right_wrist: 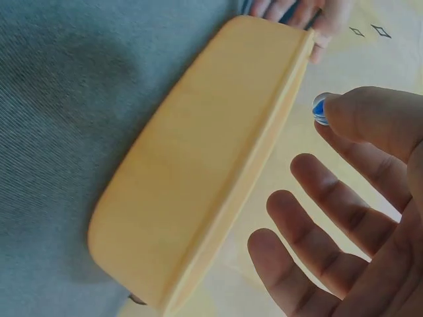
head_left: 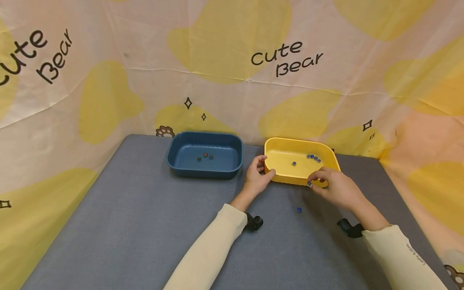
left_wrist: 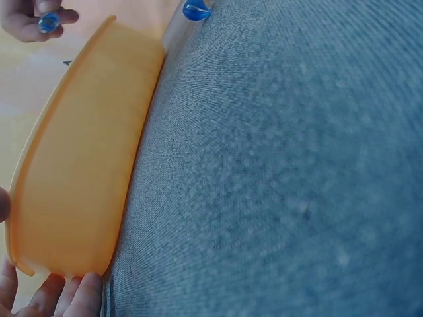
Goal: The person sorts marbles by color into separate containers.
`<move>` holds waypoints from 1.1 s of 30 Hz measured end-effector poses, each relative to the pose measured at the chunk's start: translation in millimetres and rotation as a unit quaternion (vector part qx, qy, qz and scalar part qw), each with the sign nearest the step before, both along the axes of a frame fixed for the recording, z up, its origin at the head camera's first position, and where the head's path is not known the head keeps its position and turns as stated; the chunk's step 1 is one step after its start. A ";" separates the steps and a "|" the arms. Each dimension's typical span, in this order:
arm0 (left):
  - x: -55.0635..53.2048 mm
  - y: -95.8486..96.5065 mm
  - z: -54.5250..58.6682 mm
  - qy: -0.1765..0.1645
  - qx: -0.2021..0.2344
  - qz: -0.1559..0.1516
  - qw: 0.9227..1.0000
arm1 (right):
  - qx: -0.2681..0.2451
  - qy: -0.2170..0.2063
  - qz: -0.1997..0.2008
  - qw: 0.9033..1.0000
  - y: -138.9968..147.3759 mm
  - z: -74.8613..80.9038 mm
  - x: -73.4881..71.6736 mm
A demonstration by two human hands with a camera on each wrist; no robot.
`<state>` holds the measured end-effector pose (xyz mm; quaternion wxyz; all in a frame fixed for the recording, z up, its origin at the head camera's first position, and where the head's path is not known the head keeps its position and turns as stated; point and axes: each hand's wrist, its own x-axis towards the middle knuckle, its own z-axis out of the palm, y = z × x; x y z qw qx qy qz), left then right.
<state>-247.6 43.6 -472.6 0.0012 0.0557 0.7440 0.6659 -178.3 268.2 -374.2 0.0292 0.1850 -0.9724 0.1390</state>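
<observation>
My right hand point(head_left: 337, 187) pinches a clear marble with blue inside point(right_wrist: 320, 109) between thumb and forefinger, its other fingers spread. It hovers by the front rim of a yellow tub point(head_left: 290, 177), above rim height in the right wrist view. At the tub's left end, my left hand point(head_left: 256, 177) grips the corner, its fingers point(left_wrist: 82, 297) against the end wall and the thumb near the rim. Several blue marbles point(head_left: 312, 156) lie inside the tub, most in a row towards the back right. On the cloth in front sits one more blue marble point(head_left: 299, 210).
Left of the yellow tub stands a dark blue tub point(head_left: 204, 174) holding a red marble point(head_left: 206, 154) and two dark ones point(head_left: 199, 159). A grey-blue cloth point(head_left: 145, 225) covers the table. Patterned fabric point(head_left: 224, 92) hangs close behind both tubs.
</observation>
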 end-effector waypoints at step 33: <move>0.9 -2.0 0.4 -0.003 -0.005 -0.003 1.000 | -0.013 -0.067 -0.024 0.997 12.3 -24.3 -83.3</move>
